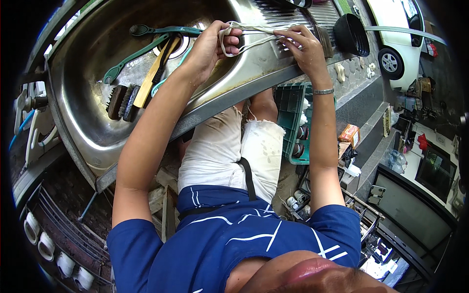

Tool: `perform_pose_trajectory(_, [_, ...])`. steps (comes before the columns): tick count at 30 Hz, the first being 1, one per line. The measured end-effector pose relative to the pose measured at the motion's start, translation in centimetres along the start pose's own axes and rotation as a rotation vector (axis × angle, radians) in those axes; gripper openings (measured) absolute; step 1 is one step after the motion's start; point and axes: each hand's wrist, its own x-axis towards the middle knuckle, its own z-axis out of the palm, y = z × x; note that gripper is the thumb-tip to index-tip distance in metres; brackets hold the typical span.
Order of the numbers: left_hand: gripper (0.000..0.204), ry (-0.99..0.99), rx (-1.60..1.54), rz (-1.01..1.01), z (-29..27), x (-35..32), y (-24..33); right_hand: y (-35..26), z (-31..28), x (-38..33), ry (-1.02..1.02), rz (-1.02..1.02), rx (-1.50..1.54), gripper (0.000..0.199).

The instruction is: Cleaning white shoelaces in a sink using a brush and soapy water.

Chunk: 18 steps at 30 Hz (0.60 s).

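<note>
Off-white shoelaces (256,30) are stretched in loops between my two hands, above the right side of a metal sink (78,73). My left hand (210,49) has its fingers curled through the loop at one end. At the other end, my right hand (303,46) pinches the strands between thumb and fingers, over the ribbed drainboard (278,19). Below my left hand, the basin holds a green-handled brush (124,61), another teal-handled brush (146,30), a wooden-handled brush (149,83) and two short scrub brushes (116,101).
A black bucket (349,36) stands right of the drainboard. Under the counter's edge is a green plastic crate (288,115) with shoes in it. White shoes (46,246) line a rack at lower left. A white car (398,44) is at far right.
</note>
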Motion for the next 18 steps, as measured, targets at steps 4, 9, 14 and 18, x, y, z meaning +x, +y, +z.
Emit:
perform_pose_trajectory(4, [0.039, -0.005, -0.031, -0.010, -0.19, -0.11, -0.03, -0.26, 0.00, 0.01, -0.020, -0.085, -0.125, 0.024])
perform_pose_trajectory(9, [0.039, -0.019, -0.049, -0.014, -0.09, 0.06, 0.13, -0.21, 0.11, -0.12, -0.050, -0.120, -0.217, 0.029])
perform_pose_trajectory(14, [0.041, -0.019, -0.056, -0.030, -0.50, 0.29, 0.15, -0.46, -0.67, 0.70, -0.064, -0.217, -0.290, 0.015])
perform_pose_trajectory(18, [0.042, 0.008, -0.115, -0.123, -0.82, 0.48, 0.14, -0.67, -0.55, 0.59, -0.107, -0.222, -0.382, 0.017])
